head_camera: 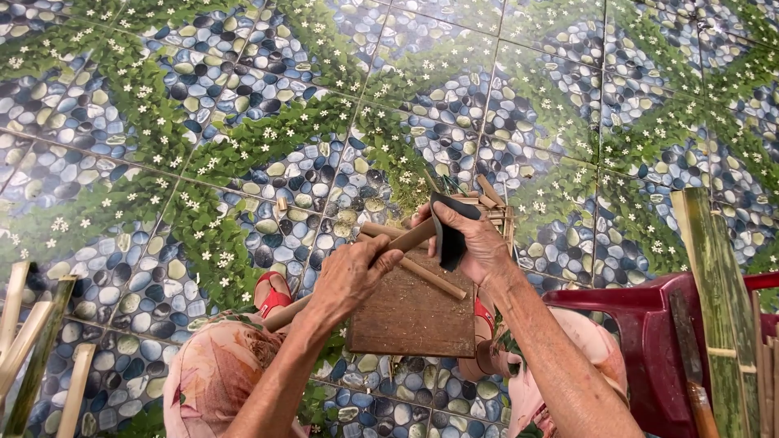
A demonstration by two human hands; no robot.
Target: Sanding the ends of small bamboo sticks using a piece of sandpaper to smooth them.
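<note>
Bamboo stick (345,280) runs diagonally, low end lower-left by my knee, high end upper-right under the blade, lying across a wooden board (414,312) over my lap. My left hand (349,276) is closed round its middle. My right hand (475,243) grips a dark blade (448,235) against the upper end. Red plastic stool (641,324) at right carries split bamboo strips (718,292); more strips (32,341) lie at the left edge.

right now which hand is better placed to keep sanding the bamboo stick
Right. The right hand already presses the dark sandpaper onto the bamboo stick, while the left hand grips the stick lower down over the wooden board.
</note>
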